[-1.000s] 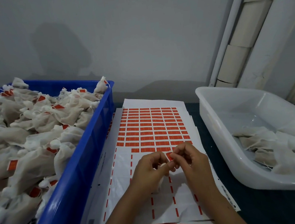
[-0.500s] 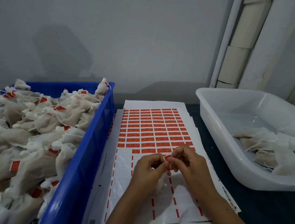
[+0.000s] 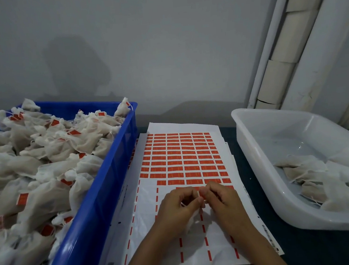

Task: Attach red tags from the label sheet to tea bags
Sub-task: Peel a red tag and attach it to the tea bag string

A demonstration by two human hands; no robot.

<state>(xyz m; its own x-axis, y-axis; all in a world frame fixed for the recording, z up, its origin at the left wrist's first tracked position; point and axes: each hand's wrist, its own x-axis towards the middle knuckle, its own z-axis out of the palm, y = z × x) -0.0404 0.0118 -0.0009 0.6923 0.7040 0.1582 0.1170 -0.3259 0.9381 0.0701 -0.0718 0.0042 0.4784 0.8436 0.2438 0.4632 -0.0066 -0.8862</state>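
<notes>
Head view: left hand [image 3: 177, 209] and right hand [image 3: 221, 200] meet, fingers [image 3: 204, 194] pinching a red tag [image 3: 201, 194] over the label sheet [image 3: 184, 159]. A blue crate [image 3: 103, 202] sits at the worktop's left edge, a white tub [image 3: 257, 167] at its right.

Single head-worn wide-angle view, looking forward and down from above own forearms. Close over label sheet [image 3: 184, 159] at centre; both hands low in frame, near lens. Blue crate [image 3: 103, 202] at left edge, white tub [image 3: 257, 167] at right edge, both cropped. Grey wall [image 3: 162, 49] filling upper half. No second view.
</notes>
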